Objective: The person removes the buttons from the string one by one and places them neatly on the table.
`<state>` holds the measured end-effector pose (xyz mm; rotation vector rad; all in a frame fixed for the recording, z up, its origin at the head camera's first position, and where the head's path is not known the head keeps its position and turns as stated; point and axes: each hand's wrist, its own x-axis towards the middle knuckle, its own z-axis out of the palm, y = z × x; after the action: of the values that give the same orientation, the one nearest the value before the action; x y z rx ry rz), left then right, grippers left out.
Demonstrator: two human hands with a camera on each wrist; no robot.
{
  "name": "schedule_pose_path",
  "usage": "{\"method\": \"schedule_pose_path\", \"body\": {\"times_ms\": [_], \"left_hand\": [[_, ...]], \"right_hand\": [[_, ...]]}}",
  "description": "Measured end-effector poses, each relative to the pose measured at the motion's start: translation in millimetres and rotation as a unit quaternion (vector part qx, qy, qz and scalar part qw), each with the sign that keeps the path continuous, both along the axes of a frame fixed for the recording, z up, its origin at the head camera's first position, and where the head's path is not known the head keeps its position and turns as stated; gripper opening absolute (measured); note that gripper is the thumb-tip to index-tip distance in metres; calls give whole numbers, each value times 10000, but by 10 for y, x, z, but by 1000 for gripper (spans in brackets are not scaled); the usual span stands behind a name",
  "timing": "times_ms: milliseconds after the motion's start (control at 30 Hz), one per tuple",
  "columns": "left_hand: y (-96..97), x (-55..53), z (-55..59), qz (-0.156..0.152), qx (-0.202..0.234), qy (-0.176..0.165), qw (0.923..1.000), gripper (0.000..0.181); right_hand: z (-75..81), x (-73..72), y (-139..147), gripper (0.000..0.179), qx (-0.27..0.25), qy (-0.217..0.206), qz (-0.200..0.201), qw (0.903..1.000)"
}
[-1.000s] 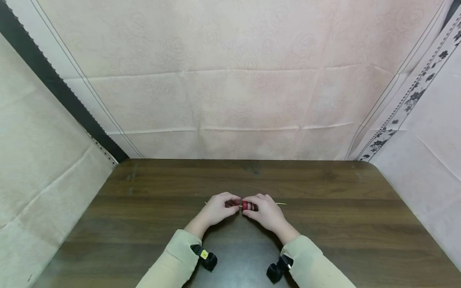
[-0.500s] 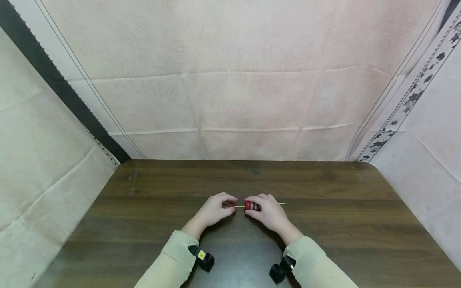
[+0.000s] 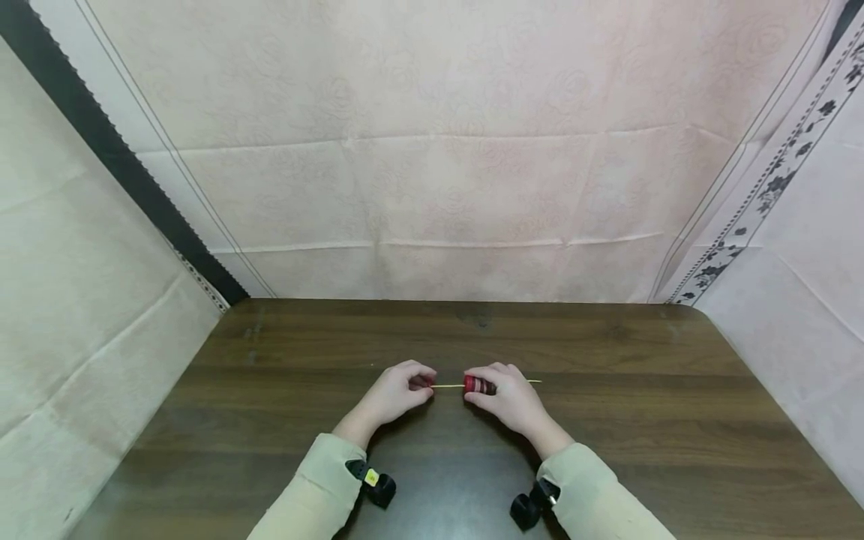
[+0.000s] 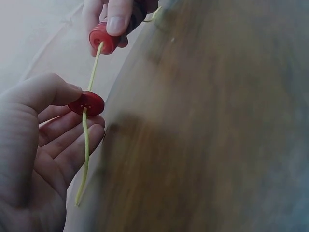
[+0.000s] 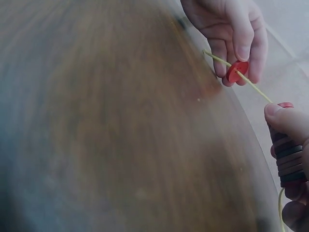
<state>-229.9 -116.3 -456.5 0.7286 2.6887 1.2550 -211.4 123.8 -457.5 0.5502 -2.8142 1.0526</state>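
Between thumb and fingers my left hand (image 3: 394, 391) pinches a red button (image 4: 87, 103) with small holes. A yellow cord (image 4: 94, 67) runs through that button, and its loose end hangs down past the palm in the left wrist view. My right hand (image 3: 508, 396) grips a stack of buttons (image 5: 289, 157), red at the near end and darker or pinkish further along. The same cord (image 3: 447, 386) spans the gap from the single button to the stack and comes out beyond the stack's other end. Both hands are held over the wooden table (image 3: 432, 465).
Pale cloth walls (image 3: 432, 187) rise behind the table and on both sides. A black camera (image 3: 381, 490) is strapped to the left wrist, another camera (image 3: 525, 511) to the right. The table's far edge lies well beyond the hands.
My left hand has moved left with the red button and my right hand slightly right with the stack. The stretch of cord showing between them has grown longer.
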Motion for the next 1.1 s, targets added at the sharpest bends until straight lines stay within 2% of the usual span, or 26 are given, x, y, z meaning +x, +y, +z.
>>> {"method": "schedule_pose_path", "body": {"times_ms": [433, 767, 1000, 1100], "left_hand": [[-72, 6, 23, 109, -20, 39, 9999, 25], [-185, 7, 24, 376, 142, 102, 9991, 22], [-278, -7, 18, 618, 297, -153, 9975, 20], [-328, -19, 1, 759, 316, -93, 9966, 18]], "right_hand": [[4, 3, 47, 36, 59, -68, -116, 9999], [13, -11, 98, 36, 101, 73, -68, 9999], [8, -22, 128, 36, 143, 112, -96, 9998], [5, -28, 135, 36, 171, 107, -108, 9997]]}}
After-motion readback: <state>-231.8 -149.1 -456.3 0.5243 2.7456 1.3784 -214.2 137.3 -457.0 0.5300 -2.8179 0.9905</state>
